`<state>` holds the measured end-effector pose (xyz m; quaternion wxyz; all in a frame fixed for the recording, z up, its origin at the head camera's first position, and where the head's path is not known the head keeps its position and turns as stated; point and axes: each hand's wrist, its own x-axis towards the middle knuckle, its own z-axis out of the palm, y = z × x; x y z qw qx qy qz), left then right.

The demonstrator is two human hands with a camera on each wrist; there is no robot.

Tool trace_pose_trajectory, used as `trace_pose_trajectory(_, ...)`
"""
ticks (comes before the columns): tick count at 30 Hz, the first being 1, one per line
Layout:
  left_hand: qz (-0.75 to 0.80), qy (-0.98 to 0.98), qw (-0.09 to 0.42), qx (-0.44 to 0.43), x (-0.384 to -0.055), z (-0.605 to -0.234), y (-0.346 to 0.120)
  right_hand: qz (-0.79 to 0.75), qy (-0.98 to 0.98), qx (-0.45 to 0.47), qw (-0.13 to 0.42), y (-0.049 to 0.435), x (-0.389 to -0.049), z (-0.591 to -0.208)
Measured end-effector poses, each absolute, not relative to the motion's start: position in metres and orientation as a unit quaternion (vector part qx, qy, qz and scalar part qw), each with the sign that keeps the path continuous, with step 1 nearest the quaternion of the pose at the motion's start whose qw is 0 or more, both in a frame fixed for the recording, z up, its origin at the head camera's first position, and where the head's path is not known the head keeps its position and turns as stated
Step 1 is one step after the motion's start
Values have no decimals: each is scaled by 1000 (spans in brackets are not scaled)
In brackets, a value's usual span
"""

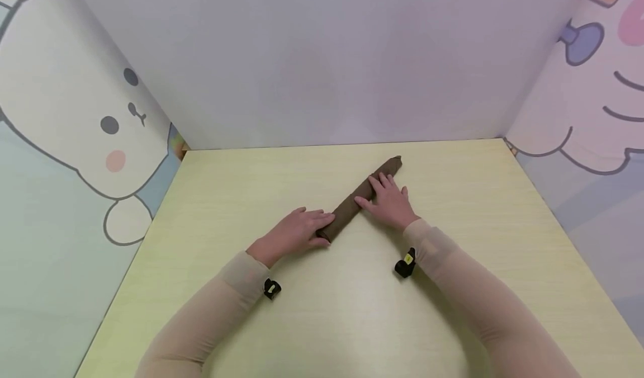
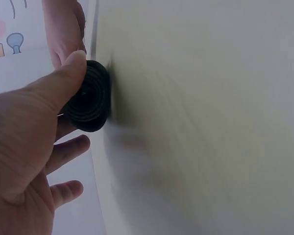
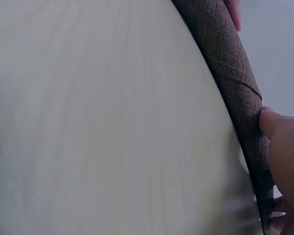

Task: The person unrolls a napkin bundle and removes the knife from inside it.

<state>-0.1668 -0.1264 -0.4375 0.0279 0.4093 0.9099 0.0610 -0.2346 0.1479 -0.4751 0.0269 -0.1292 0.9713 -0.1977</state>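
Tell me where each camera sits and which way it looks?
Head: worn on the head, looking down at the pale yellow wooden table, both hands and sleeves, and the rolled brown cloth.
Left wrist: beside the left hand, facing the roll's spiral end.
Right wrist: low over the table, facing along the roll; right thumb shows.
All three share the roll.

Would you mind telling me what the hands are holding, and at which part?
The left hand grips the near end of the rolled brown cloth; the right hand rests on its middle.
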Motion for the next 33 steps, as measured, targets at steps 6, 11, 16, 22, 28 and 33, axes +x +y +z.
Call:
trace_pose_trajectory(6,62,908,31,413,-162,-438,-122,-205,967,-148,43,152,-240,-476)
trace_pose_trajectory(11,68,909,24,411,-160,-442,-118,-207,962,-170,51,154,-244,-474)
trace_pose_trajectory(16,77,911,15,406,-156,-444,-112,-202,958,-195,59,156,-249,-473)
trace_pose_trajectory(22,83,917,-1,390,-150,-446,-105,-196,953,-217,75,157,-256,-472)
trace_pose_trajectory(28,80,926,1,368,-145,-447,-97,-171,952,-236,98,157,-264,-471)
trace_pose_trajectory(33,84,931,-1,354,-141,-443,-90,-171,948,-246,111,158,-268,-467)
